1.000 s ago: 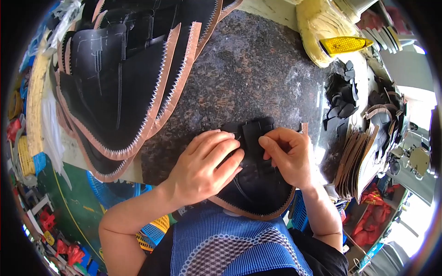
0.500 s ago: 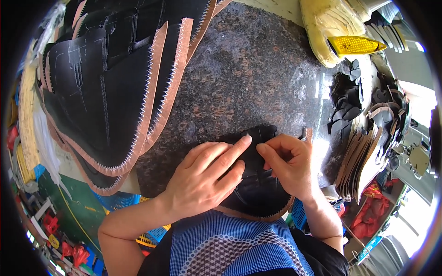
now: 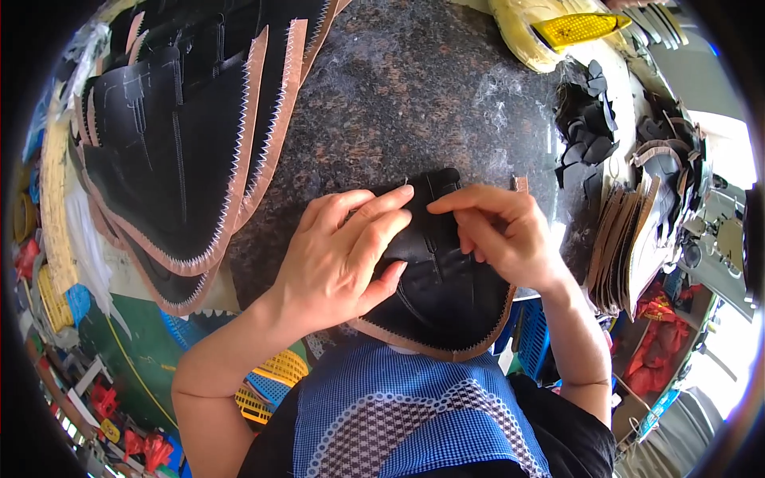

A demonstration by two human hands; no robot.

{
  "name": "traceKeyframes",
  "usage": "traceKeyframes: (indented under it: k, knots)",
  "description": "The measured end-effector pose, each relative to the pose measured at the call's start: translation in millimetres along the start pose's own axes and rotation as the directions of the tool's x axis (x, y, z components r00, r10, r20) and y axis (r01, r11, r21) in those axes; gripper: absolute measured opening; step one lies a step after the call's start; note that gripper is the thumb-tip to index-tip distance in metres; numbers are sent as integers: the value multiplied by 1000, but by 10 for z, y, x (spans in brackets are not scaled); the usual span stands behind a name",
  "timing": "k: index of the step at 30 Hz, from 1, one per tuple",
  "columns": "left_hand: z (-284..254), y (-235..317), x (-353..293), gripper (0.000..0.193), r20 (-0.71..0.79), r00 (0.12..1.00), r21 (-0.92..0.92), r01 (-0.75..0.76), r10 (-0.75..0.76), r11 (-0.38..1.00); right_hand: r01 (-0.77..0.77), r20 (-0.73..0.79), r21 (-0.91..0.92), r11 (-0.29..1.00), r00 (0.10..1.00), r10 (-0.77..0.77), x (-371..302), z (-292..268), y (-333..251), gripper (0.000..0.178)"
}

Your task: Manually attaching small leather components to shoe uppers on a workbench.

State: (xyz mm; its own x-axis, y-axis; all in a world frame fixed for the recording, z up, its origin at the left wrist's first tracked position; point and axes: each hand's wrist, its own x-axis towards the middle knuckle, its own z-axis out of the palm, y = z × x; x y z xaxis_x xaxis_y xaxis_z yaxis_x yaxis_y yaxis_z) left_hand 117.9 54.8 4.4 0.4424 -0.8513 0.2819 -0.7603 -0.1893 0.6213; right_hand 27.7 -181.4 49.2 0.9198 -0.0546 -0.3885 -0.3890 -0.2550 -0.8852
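A black leather shoe upper (image 3: 446, 295), with a brown zigzag-stitched border, lies at the table's near edge in front of me. My left hand (image 3: 339, 255) rests on its left side, fingers stretched out and slightly apart, tips near the upper's far end. Over the right side is my right hand (image 3: 502, 231). Its index finger reaches left to the leather while the other fingers curl inward; whatever they may hold is hidden. Seams and a narrow strap-like detail show on the leather between the hands.
Large black uppers with brown stitched edges (image 3: 167, 167) are stacked at the left. To the right lie black cut pieces (image 3: 590, 135) and a row of brown-edged parts (image 3: 625, 247). A yellow tool (image 3: 582, 30) sits at the far right of the stone tabletop (image 3: 398, 103).
My right thumb and index finger have parted from their pinch, and the index now extends left. The left hand's fingers have shifted, uncovering more of the upper. The whole view has tilted slightly.
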Motion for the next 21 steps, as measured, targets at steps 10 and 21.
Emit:
traceKeyframes:
  k: [10, 21]
  knots:
    - [-77, 73, -50, 58, 88, 992, 286, -117, 96, 951, -76, -563, -92, 993, 827, 12, -580, -275, 320, 21]
    - [-722, 100, 137, 53, -134, 989, 389, -9, 66, 921, 266, -825, -23, 964, 539, -169, -1590, -645, 579, 41]
